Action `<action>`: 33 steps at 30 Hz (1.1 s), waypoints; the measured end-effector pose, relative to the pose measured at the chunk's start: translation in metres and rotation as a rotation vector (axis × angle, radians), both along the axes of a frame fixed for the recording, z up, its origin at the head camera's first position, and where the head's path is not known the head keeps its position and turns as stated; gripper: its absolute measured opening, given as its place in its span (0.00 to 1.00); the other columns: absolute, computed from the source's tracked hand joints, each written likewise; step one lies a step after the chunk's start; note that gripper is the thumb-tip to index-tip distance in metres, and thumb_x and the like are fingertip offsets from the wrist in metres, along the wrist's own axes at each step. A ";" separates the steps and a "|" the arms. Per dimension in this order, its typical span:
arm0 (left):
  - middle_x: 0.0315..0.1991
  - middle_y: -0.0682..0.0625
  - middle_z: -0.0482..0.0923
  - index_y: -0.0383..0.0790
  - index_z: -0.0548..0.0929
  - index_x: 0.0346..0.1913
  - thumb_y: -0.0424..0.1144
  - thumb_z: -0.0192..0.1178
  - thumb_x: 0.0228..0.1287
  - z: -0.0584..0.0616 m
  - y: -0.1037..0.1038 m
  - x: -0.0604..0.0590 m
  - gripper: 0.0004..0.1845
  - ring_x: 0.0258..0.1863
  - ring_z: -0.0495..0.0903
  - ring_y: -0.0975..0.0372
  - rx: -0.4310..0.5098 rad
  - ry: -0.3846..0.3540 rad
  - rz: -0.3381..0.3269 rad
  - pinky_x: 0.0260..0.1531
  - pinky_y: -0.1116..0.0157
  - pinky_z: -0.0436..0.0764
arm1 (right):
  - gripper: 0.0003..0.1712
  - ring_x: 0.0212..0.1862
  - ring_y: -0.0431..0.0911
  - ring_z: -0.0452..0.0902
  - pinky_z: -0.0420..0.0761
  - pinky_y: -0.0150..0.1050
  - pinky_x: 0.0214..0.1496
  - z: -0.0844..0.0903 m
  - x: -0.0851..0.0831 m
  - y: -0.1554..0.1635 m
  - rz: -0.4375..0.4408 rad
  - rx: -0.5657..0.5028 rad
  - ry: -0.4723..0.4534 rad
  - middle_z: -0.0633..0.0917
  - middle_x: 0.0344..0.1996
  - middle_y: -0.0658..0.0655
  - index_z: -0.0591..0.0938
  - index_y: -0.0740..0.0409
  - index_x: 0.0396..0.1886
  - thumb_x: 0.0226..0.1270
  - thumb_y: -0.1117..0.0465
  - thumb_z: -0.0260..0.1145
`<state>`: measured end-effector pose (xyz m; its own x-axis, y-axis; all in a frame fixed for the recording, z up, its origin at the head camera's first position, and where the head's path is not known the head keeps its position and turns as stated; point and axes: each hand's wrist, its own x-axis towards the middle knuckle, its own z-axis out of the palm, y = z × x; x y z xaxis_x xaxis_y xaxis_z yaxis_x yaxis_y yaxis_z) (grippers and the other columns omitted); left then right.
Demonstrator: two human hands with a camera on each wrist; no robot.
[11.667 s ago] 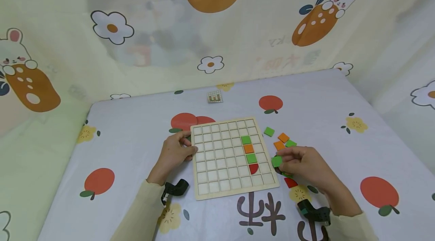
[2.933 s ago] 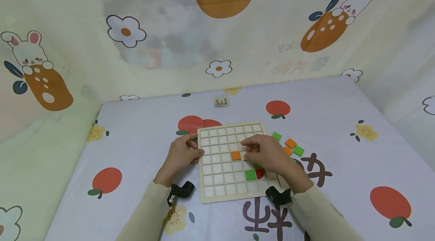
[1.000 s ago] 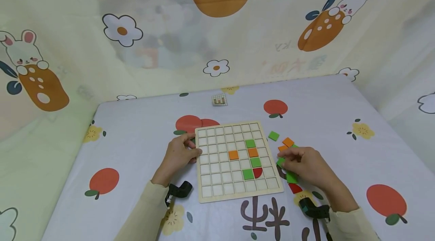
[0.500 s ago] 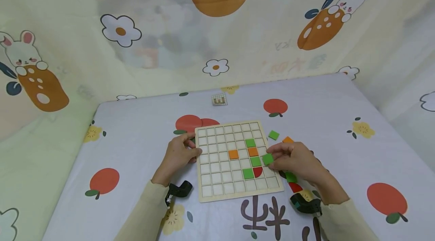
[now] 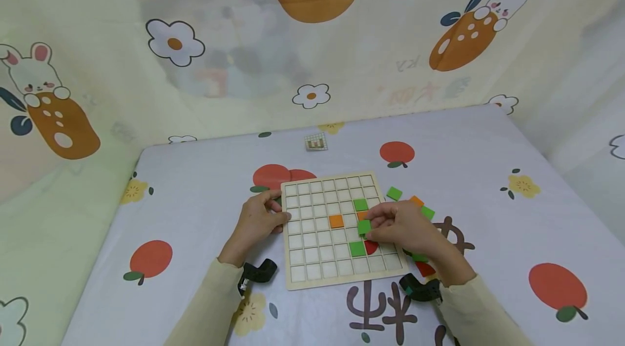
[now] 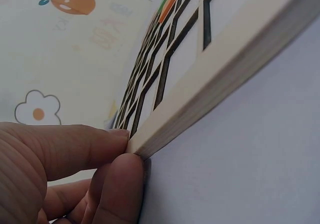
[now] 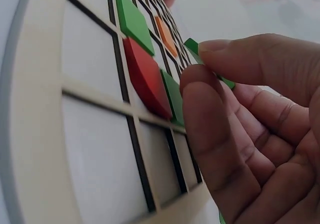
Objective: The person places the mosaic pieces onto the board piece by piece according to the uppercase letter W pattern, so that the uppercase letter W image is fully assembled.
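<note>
Head view: the right hand (image 5: 397,224) is pinching a green square tile (image 5: 363,226) between thumb and fingertips, holding it over the right-hand cells of the wooden grid board (image 5: 319,270), which is lying near the middle of the table (image 5: 195,183); the left hand (image 5: 256,221) is gripping the board's left edge with curled fingers. An orange tile (image 5: 336,220), two seated green tiles (image 5: 361,204) (image 5: 357,249) and a red piece (image 5: 372,247) are already sitting in cells, while loose tiles (image 5: 394,193) are lying off the board's right edge. Left wrist view: thumb and forefinger (image 6: 75,144) are pressing together on the board's rim (image 6: 210,84); should this grip be slackening, the board is likely to be sliding on the cloth. Right wrist view: the fingertips (image 7: 210,114) are closing on the green tile's edge (image 7: 192,46) just above the red piece (image 7: 147,79) and its green neighbour (image 7: 172,96); a tilted release is likely to be leaving the tile straddling a rib, or knuckles may be nudging seated pieces out.
</note>
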<state>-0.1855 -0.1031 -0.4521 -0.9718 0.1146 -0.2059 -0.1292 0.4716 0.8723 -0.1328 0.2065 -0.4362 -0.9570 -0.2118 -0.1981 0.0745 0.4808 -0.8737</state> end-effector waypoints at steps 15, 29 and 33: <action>0.36 0.45 0.75 0.39 0.75 0.64 0.31 0.70 0.54 -0.002 0.001 -0.002 0.32 0.22 0.80 0.60 -0.002 0.005 0.001 0.22 0.66 0.82 | 0.14 0.27 0.45 0.75 0.77 0.33 0.25 -0.005 -0.009 -0.028 0.110 0.067 0.087 0.81 0.25 0.51 0.87 0.56 0.37 0.49 0.62 0.78; 0.36 0.45 0.75 0.39 0.75 0.63 0.31 0.71 0.54 -0.003 0.000 -0.003 0.32 0.21 0.80 0.60 0.010 0.011 -0.003 0.21 0.66 0.82 | 0.13 0.25 0.43 0.74 0.75 0.31 0.24 -0.004 -0.007 -0.042 0.137 0.112 0.107 0.80 0.23 0.49 0.87 0.56 0.38 0.50 0.63 0.77; 0.36 0.45 0.75 0.39 0.75 0.64 0.31 0.71 0.54 -0.003 0.000 -0.002 0.32 0.21 0.79 0.60 0.003 0.004 0.004 0.21 0.67 0.82 | 0.13 0.25 0.43 0.73 0.74 0.31 0.24 -0.004 -0.007 -0.045 0.141 0.103 0.104 0.80 0.23 0.49 0.87 0.57 0.38 0.50 0.64 0.77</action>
<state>-0.1879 -0.1035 -0.4554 -0.9731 0.1114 -0.2016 -0.1274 0.4687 0.8741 -0.1394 0.1611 -0.4399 -0.9356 -0.3292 -0.1273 -0.0882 0.5674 -0.8187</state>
